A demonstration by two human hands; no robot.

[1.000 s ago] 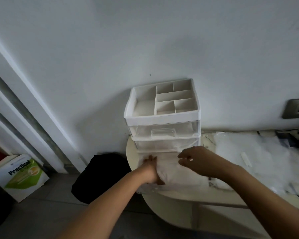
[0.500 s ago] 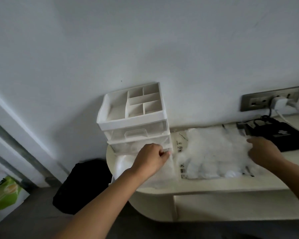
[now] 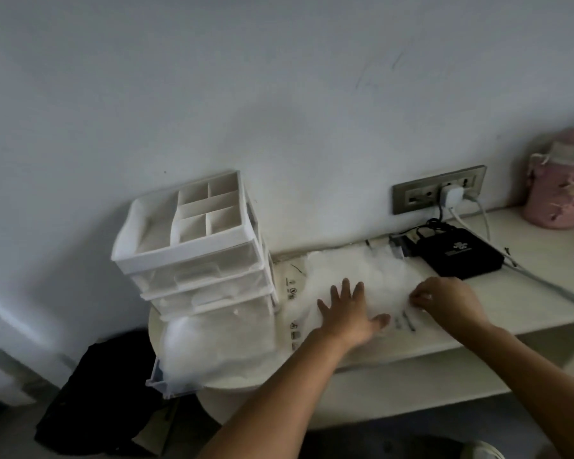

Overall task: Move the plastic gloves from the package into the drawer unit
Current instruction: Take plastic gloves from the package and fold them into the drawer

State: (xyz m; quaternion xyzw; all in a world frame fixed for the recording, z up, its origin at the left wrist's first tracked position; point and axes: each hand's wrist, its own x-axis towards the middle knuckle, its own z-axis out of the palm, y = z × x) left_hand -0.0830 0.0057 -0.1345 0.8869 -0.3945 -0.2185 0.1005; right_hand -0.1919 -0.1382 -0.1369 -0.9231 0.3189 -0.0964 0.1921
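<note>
Package (image 3: pixel 292 293) lies flat on the counter (image 3: pixel 527 293), just beside the drawer unit (image 3: pixel 193 256), with the plastic gloves (image 3: pixel 378 273) bulging white inside it. Left hand (image 3: pixel 348 314) rests on the package, fingers straight and spread wide, pinning it. Right hand (image 3: pixel 448 301) has its fingers curled, pinching film at the package's right end; whether glove or wrapper cannot be told. Bottom drawer (image 3: pixel 219 342) stands pulled out and holds white film. Recommended: press down with the left palm, draw a thin bunch out low, then carry it across over the open drawer.
</note>
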